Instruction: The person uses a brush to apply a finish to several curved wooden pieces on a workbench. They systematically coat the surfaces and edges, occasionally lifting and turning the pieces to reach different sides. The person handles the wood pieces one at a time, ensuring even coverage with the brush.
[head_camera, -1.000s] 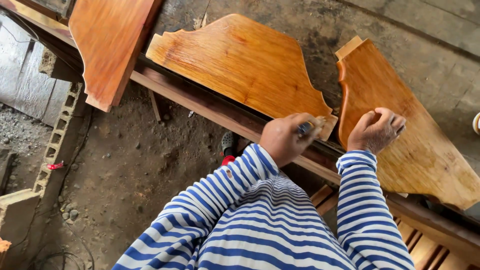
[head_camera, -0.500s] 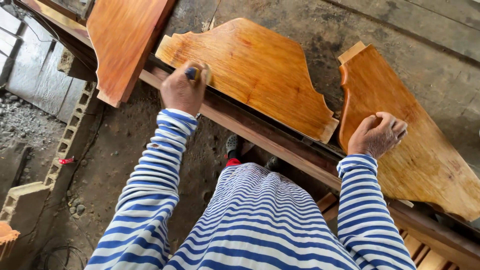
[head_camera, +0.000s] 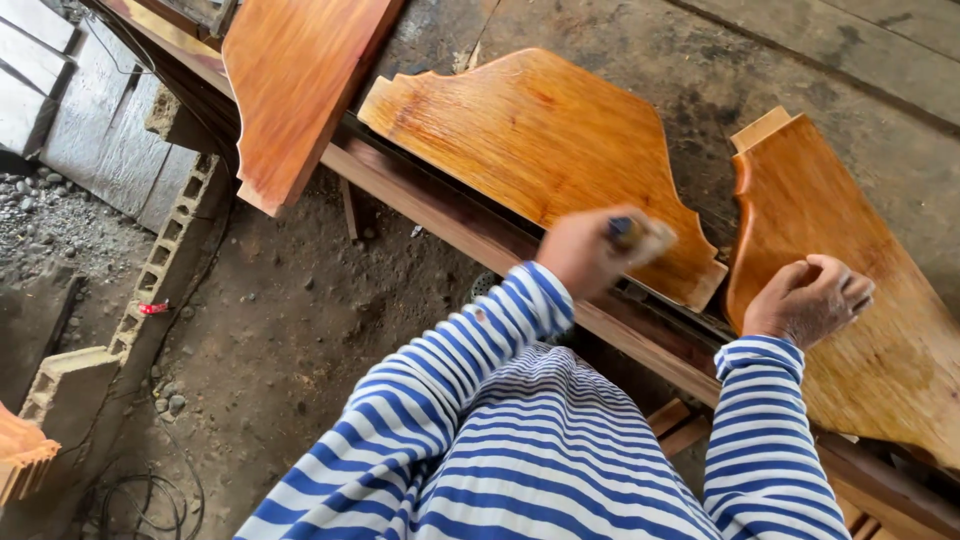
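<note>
My left hand (head_camera: 590, 250) is closed on a small pale pad with a dark part (head_camera: 640, 235), blurred by motion, pressed on the lower edge of the middle shaped wooden panel (head_camera: 540, 130). That panel is glossy orange-brown with a scalloped outline and leans on a long dark wooden rail (head_camera: 450, 215). My right hand (head_camera: 810, 300) rests with curled fingers on the left edge of a second shaped panel (head_camera: 840, 280) at the right and holds nothing. Both arms wear blue and white striped sleeves.
A third reddish-brown board (head_camera: 300, 80) leans at the upper left. Behind the panels is a dark stained wooden surface (head_camera: 800, 60). The dirt floor (head_camera: 280, 330) lies below, with concrete blocks (head_camera: 70, 380), gravel and a coil of cable (head_camera: 140, 500) at the left.
My left hand swept with the pad from the panel's right end to its left end, then back toward the lower right edge. My right hand stayed on the right panel.
</note>
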